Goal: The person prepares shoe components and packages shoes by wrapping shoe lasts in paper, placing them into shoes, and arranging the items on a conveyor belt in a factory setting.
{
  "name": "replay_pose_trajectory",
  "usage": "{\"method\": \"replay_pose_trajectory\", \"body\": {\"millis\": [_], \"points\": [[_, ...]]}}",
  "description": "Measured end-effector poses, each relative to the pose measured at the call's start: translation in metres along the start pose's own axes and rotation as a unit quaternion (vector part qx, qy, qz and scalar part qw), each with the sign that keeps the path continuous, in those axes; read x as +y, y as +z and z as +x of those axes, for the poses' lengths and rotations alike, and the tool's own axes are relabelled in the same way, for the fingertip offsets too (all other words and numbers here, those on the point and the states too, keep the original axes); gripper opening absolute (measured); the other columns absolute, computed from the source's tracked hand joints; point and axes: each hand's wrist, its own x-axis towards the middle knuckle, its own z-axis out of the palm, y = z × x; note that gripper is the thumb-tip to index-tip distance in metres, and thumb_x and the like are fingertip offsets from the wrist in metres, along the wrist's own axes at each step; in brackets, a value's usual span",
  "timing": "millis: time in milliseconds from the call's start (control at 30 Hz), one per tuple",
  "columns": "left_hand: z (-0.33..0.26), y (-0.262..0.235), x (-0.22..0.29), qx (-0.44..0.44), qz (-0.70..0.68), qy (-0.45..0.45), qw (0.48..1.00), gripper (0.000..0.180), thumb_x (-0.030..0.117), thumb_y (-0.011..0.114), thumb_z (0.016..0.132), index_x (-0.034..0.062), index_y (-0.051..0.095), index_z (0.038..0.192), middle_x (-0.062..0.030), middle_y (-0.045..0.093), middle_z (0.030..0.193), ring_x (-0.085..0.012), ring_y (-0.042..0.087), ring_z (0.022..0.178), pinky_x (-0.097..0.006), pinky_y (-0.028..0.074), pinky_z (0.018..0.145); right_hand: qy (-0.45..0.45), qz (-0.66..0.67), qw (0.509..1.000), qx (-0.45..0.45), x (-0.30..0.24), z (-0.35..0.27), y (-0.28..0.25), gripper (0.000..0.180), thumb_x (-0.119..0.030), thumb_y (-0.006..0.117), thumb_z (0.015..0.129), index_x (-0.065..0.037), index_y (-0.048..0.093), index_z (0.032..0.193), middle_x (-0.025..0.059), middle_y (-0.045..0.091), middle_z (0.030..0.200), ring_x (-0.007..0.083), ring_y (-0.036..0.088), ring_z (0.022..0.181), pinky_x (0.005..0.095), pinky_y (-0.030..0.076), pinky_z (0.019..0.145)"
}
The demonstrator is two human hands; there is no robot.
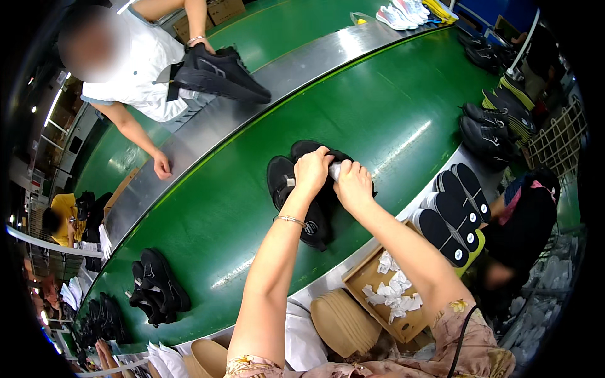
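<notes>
A pair of black shoes (296, 189) lies on the green conveyor belt (378, 107) in front of me. My left hand (312, 170) and my right hand (353, 184) are both closed over the right-hand shoe of the pair. Between them shows a pale grey wad or roll (335, 169) at the shoe's opening; I cannot tell exactly what it is. The left-hand shoe lies beside it with its insole showing.
Across the belt a person in a white shirt holds a black shoe (217, 70). Another black pair (154, 286) lies at the lower left. A cardboard box of white paper wads (391, 293), stacked black insoles (450, 211) and tan shoe forms (343, 321) sit near me.
</notes>
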Motion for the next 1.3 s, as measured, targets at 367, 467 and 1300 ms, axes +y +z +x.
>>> {"method": "replay_pose_trajectory", "body": {"millis": [367, 467, 1300], "points": [[-0.004, 0.012, 0.003, 0.022, -0.019, 0.036, 0.999, 0.022, 0.024, 0.059, 0.081, 0.006, 0.065, 0.092, -0.0181, 0.064, 0.077, -0.035, 0.063, 0.076, -0.042, 0.049, 0.069, -0.003, 0.125, 0.971, -0.204, 0.016, 0.024, 0.026, 0.028, -0.01, 0.052, 0.082, 0.011, 0.045, 0.099, 0.026, 0.062, 0.087, 0.0352, 0.065, 0.08, 0.0388, 0.054, 0.071], [-0.008, 0.015, 0.002, 0.023, -0.018, 0.024, 0.999, 0.022, 0.024, 0.059, 0.081, 0.0062, 0.066, 0.091, -0.0184, 0.064, 0.076, -0.035, 0.063, 0.075, -0.042, 0.049, 0.069, -0.029, 0.187, 0.951, -0.244, 0.024, 0.029, 0.029, 0.025, -0.005, 0.054, 0.079, 0.009, 0.046, 0.098, 0.0288, 0.061, 0.087, 0.0394, 0.062, 0.084, 0.0447, 0.052, 0.073], [-0.327, -0.302, 0.037, 0.237, -0.169, 0.195, 0.937, 0.038, 0.008, 0.065, 0.08, -0.0045, 0.052, 0.114, -0.0194, 0.061, 0.098, -0.03, 0.062, 0.088, -0.035, 0.051, 0.076, -0.043, 0.497, 0.835, -0.231, -0.107, -0.092, -0.226, 0.023, -0.008, 0.051, 0.09, 0.002, 0.056, 0.111, 0.0037, 0.061, 0.083, 0.0086, 0.056, 0.072, 0.0212, 0.046, 0.062]]}}
